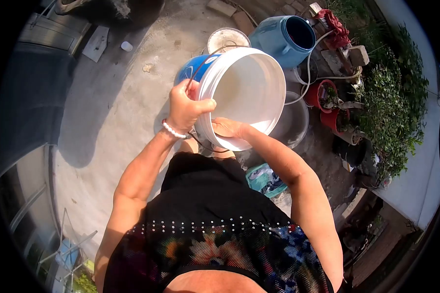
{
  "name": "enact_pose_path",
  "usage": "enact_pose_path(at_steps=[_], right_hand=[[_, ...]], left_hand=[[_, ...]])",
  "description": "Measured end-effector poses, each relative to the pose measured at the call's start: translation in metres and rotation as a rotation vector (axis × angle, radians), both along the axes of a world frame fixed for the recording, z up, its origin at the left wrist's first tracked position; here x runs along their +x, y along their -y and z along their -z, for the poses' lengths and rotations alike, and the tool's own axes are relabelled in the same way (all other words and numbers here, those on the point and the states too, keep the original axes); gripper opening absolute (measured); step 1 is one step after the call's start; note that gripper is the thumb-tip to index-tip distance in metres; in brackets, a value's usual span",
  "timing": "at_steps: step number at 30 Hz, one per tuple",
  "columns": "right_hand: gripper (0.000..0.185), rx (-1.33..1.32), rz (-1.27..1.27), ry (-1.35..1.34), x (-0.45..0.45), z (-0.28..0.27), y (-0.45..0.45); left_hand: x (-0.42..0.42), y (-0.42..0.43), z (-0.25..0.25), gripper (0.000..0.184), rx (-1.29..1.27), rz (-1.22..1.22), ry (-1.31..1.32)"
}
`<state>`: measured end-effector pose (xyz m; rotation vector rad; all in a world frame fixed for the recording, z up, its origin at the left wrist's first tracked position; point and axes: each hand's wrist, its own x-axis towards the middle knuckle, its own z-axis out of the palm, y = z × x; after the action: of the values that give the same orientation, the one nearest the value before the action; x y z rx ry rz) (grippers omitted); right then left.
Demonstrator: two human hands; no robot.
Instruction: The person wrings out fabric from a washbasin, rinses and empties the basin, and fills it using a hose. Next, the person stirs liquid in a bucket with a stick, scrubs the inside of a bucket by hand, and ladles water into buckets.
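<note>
A white plastic bucket (pixel 252 83) with a blue printed outside is tipped in front of me, its mouth turned to the right and toward me. My left hand (pixel 188 106), with a white bead bracelet at the wrist, grips the rim, thumb over the edge and fingers on the outer side. Inside the mouth, my right hand (pixel 229 128) lies against the near inner wall, its fingers stretched toward the left; the fingertips are hard to make out. A thin dark handle (pixel 197 73) loops round the bucket's outside.
Beyond the bucket stand a blue barrel (pixel 271 36) and a round white lid-like disc (pixel 228 39). A pale hose (pixel 308 73) runs past a translucent tub (pixel 294 119) at right. A teal basket (pixel 265 179) holds cloth. Red pots (pixel 321 93) and shrubs line the right side.
</note>
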<state>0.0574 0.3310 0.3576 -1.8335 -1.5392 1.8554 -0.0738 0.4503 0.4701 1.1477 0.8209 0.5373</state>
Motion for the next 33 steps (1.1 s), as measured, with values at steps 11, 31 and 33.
enact_pose_path(at_steps=[11,31,33], right_hand=[[0.023,0.276,0.456,0.024,-0.002,-0.04,0.025],[0.014,0.531,0.727,0.848,0.099,0.055,0.062],[0.018,0.759,0.889,0.29,0.053,0.056,0.038]], left_hand=[[0.015,0.071,-0.011,0.028,0.018,0.214,-0.114],[0.054,0.182,-0.017,0.021,-0.237,0.194,-0.015],[0.064,0.18,-0.019,0.022,-0.168,0.212,-0.015]])
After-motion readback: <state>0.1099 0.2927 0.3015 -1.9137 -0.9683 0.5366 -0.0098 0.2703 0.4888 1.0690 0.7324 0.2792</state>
